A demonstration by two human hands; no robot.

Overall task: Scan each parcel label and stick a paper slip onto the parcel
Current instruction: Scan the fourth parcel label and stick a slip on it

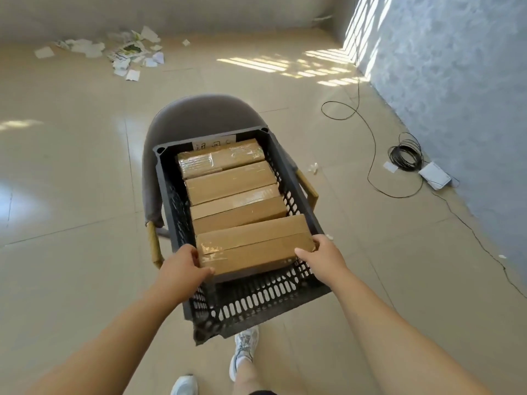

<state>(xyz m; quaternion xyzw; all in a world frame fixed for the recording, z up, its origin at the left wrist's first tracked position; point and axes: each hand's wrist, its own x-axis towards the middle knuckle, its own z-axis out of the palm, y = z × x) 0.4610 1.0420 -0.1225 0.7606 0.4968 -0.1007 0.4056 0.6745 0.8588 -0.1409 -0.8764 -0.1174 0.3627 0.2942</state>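
A dark plastic crate (256,300) rests on a grey chair (199,112). Inside it lie several taped cardboard parcels in a row. The nearest parcel (253,246) sits higher than the others, tilted, near the crate's front. My left hand (182,269) grips its left end and my right hand (322,258) grips its right end. No label shows on the parcel's upper face. The parcel behind it (236,212) lies flat. No scanner or paper slip is in view near the crate.
Torn paper scraps (125,49) litter the tiled floor at the far left. A coiled black cable (405,158) and a white box (435,175) lie by the blue wall at the right. My feet in white shoes (245,352) stand before the crate.
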